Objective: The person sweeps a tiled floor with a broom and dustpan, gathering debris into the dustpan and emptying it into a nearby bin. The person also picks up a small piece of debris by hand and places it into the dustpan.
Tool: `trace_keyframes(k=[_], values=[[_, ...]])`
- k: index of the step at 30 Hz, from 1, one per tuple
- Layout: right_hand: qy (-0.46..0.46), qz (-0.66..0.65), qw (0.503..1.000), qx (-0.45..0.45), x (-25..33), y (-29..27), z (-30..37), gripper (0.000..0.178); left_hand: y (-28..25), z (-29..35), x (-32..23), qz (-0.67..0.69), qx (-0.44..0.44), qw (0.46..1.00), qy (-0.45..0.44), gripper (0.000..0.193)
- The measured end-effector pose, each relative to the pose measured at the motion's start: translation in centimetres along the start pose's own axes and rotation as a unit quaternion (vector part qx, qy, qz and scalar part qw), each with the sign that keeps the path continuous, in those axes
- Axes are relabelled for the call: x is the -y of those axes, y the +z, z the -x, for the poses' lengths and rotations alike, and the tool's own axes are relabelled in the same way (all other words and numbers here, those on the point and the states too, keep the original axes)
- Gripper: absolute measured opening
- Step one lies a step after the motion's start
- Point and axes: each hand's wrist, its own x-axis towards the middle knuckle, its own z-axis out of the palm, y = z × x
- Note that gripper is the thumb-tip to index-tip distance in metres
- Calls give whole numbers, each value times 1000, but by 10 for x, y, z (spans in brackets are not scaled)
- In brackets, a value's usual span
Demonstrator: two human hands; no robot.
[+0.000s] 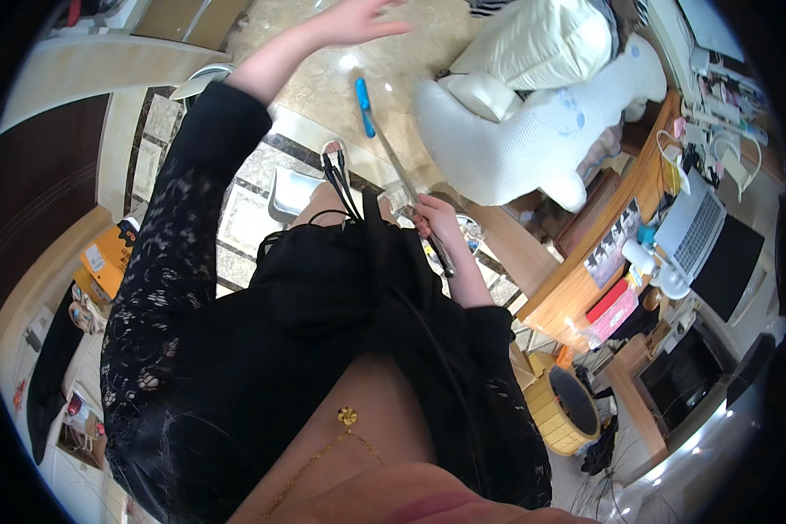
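Observation:
My right hand (437,218) is wrapped round the metal pole of a long-handled tool with a narrow blue head (364,106). The pole (400,164) slants away from me to the upper left, and its dark end sticks out behind my wrist. The blue head is over the beige floor; whether it touches the floor I cannot tell. My left arm reaches far forward, and the left hand (354,22) is near the top edge, its fingers stretched out, holding nothing. Part of those fingertips is smeared or cut off.
A white quilted cushion (489,148) with bedding lies at the far right. Along the right runs a wooden desk (546,293) with a laptop (692,231). A grey bin (290,194) stands near my feet. A yellow basket (555,419) is at the lower right, an orange package (106,262) at left.

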Motion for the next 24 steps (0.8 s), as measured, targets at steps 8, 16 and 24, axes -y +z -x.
trace_keyframes(k=[8,16,24], values=[[-178,355,913,-93,136,18,-78,49,-29,382,85,4,-203,879,-432,46],[-293,580,718,-248,135,39,-252,23,78,568,29,217,-346,627,-664,37],[-19,281,956,-79,64,76,-111,46,139,581,-3,345,-306,511,-725,33]])
